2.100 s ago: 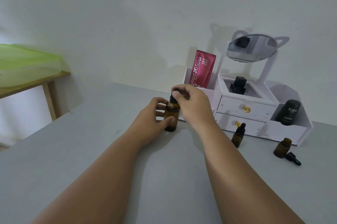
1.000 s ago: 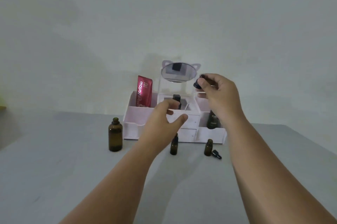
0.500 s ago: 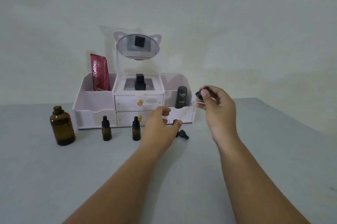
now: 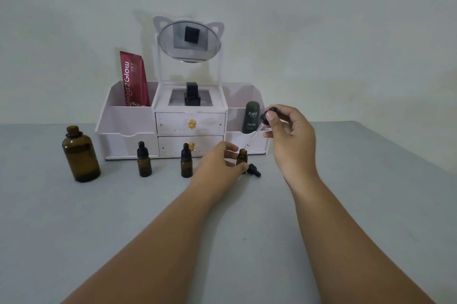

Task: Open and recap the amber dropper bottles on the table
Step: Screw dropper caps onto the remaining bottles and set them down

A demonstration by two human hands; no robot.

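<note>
Left hand [image 4: 222, 162] pinches the rightmost open bottle [image 4: 241, 155] steady, likely so right hand [image 4: 291, 135], pinching the dropper cap [image 4: 265, 117], can insert it

"Glad2Glow" and perhaps "10x" on red tube [image 4: 134, 79], "Kahf" on dark green bottle [image 4: 252, 117]

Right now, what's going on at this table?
A person is working through amber dropper bottles. The right hand pinches a dropper cap, its glass pipette angled down toward the small open bottle that the left hand holds. Another black cap lies beside it. Two small capped bottles and a large uncapped bottle stand to the left.
</note>
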